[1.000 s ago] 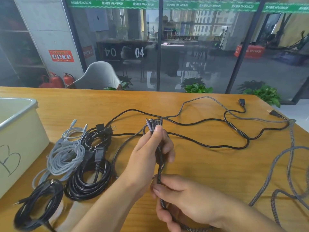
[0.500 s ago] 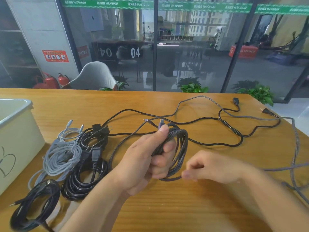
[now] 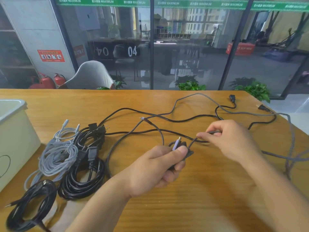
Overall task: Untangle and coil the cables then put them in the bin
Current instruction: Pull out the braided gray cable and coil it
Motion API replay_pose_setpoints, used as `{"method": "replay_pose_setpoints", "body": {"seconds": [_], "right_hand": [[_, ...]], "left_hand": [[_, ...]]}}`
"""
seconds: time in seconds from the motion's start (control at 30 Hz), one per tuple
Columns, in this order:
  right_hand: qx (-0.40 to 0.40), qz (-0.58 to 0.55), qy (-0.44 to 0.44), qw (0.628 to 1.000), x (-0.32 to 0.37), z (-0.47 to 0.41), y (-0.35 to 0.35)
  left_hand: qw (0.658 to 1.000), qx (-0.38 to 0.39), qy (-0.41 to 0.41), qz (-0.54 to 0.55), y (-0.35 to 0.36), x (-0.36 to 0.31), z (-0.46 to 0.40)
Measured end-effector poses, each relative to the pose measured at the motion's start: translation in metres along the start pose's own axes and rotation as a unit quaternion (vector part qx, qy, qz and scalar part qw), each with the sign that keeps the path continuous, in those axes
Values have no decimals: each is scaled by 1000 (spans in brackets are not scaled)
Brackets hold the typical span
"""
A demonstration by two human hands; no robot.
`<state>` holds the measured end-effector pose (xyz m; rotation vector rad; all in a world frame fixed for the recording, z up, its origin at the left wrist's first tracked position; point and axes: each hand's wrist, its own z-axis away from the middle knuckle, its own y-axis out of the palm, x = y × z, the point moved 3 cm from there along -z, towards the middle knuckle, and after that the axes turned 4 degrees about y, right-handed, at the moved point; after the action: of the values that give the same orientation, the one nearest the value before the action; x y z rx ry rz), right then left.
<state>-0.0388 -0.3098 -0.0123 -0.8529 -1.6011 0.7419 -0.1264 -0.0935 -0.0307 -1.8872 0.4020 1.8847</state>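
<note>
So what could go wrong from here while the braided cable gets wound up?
The braided cable crosses the loose black power cord in several places on the table; pulling slack with the right hand may drag the cord along or tighten a snag. The left hand pinches only a small bunch near the purple connector, so the loops could slip. The trailing length near the right table edge could slide off.

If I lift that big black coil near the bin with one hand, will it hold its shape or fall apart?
The big black coil will probably sag and loosen: no tie is visible around its loops. Its plug ends lie loose on top, so they would likely dangle. It looks thick and many-looped, so probably heavier than the grey coil beside it.
</note>
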Motion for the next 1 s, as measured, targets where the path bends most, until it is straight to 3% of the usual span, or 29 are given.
{"method": "replay_pose_setpoints", "body": {"seconds": [0.13, 0.3, 0.47, 0.6, 0.87, 1.0], "right_hand": [[-63, -104, -51, 991, 15, 15, 2], [-69, -164, -85, 980, 31, 27, 9], [-36, -190, -110, 975, 42, 36, 12], [34, -198, -137, 970, 52, 45, 18], [68, -18, -212, 975, 77, 70, 33], [73, -12, -218, 973, 84, 75, 34]], "left_hand": [[999, -29, -18, 0, -2, 8, -5], [999, -34, -16, -2, 2, 12, -9], [997, -75, -14, -17, -1, 14, -11], [991, -137, -13, 0, -4, 14, -12], [979, -192, 11, 74, -10, 18, -11], [973, -204, 15, 104, -10, 18, -12]]}}
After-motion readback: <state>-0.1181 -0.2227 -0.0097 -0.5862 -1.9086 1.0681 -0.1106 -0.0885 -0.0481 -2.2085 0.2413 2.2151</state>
